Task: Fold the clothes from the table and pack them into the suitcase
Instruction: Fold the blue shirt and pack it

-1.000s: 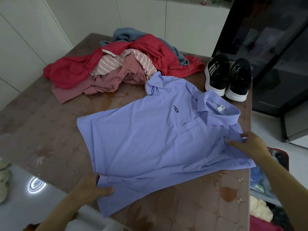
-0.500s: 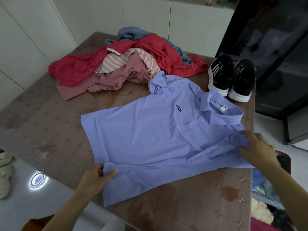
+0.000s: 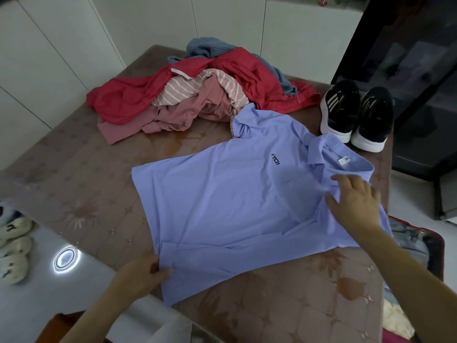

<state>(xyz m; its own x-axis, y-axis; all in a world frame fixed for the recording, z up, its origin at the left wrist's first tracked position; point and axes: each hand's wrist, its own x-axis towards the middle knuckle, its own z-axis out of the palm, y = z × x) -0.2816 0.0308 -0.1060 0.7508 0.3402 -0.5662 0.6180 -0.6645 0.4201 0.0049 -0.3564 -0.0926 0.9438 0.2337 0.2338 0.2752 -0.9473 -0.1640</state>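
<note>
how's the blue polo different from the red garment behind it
The blue polo lies spread flat; the red garment is crumpled in a heap. The left hand and right hand are on the blue polo; neither touches the red garment. Both rest on the table.

black sneakers: pair, side by side | white slippers: floor, left | white cabinets: behind

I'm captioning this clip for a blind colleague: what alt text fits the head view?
A light blue polo shirt lies spread on a brown patterned table; the left hand pinches its hem while the right hand rests open near the collar. Behind it sit a pile of unfolded clothes and black sneakers.
</note>
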